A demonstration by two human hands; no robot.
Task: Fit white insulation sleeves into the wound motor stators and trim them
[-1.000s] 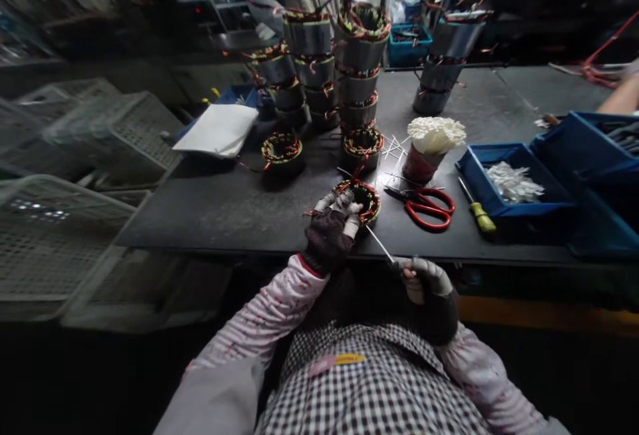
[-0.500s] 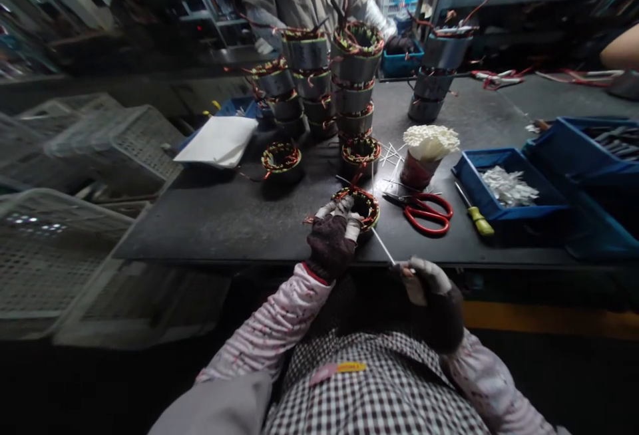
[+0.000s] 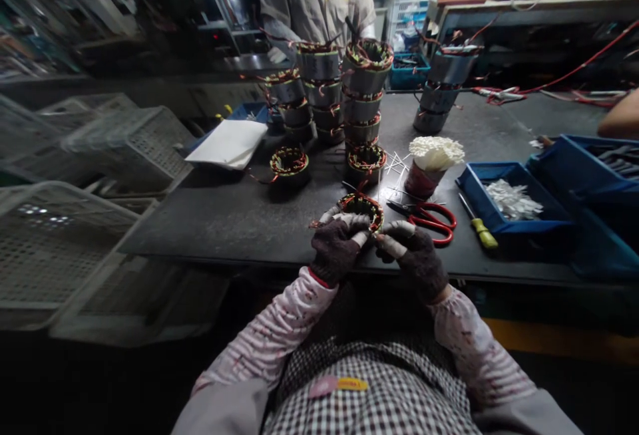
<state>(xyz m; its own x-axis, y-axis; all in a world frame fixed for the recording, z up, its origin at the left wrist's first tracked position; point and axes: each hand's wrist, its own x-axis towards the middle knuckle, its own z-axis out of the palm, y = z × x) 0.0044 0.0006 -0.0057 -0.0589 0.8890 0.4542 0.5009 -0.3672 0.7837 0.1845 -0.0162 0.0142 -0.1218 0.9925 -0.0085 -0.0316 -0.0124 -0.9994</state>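
Observation:
A motor stator (image 3: 367, 203) with red and yellow-green windings lies near the table's front edge. My left hand (image 3: 337, 243), in a dark glove with pale wrapped fingertips, grips its left and near side. On the near right of the rim, my right hand (image 3: 412, 252) has its fingers pinched together, touching or almost touching the stator. What sits between those fingertips is too small to make out. Red-handled scissors (image 3: 434, 222) lie just right of the right hand. Behind the held stator stands another stator (image 3: 367, 167), at the foot of a stack.
Stacked stators (image 3: 362, 109) stand at the back, and a single stator (image 3: 288, 167) sits left. To the right are a cup of white sticks (image 3: 424, 179), a screwdriver (image 3: 482, 232) and a blue bin (image 3: 519, 219) of white pieces. A co-worker (image 3: 319, 2) stands across the table.
My right hand has moved up and left from below the table edge to the stator's rim. The white strand stretched between them no longer shows. My left hand keeps its grip.

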